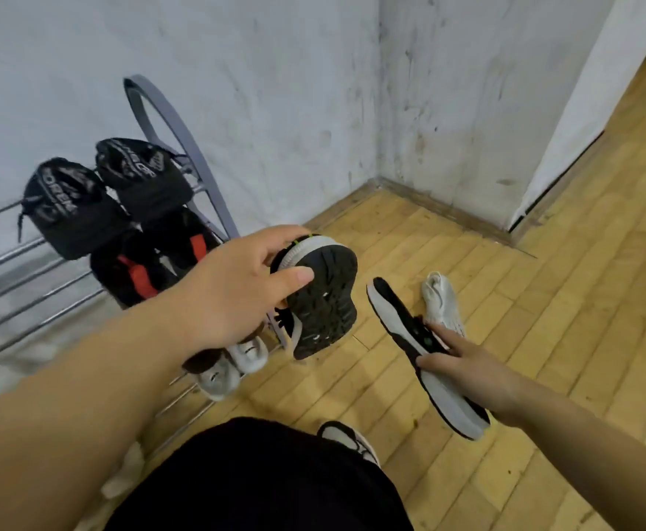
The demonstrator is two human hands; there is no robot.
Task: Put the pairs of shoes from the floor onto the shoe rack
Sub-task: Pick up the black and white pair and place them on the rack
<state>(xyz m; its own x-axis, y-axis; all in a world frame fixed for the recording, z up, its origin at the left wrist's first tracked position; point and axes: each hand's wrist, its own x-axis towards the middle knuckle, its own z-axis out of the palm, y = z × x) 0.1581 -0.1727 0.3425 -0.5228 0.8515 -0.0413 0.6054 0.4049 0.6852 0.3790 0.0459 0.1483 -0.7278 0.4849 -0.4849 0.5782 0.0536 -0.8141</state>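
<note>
My left hand (233, 289) grips a black running shoe (323, 300) by its heel, its dark sole turned toward me, in front of the rack's right end. My right hand (467, 373) holds the matching black shoe with a white midsole (398, 320), toe pointing away, above the floor. The grey metal shoe rack (183, 147) stands against the wall on the left. Two black shoes (72, 208) sit on its top tier, a black-and-red pair (141, 270) below them, and white shoes (237, 362) on a lower tier, partly hidden by my left arm.
A white shoe (442, 300) lies on the wooden floor beyond my right hand. My own shoe (348, 438) shows near the bottom beside my dark shorts (260, 480). Stained white walls meet in a corner behind; a white door panel (582, 109) stands at the right.
</note>
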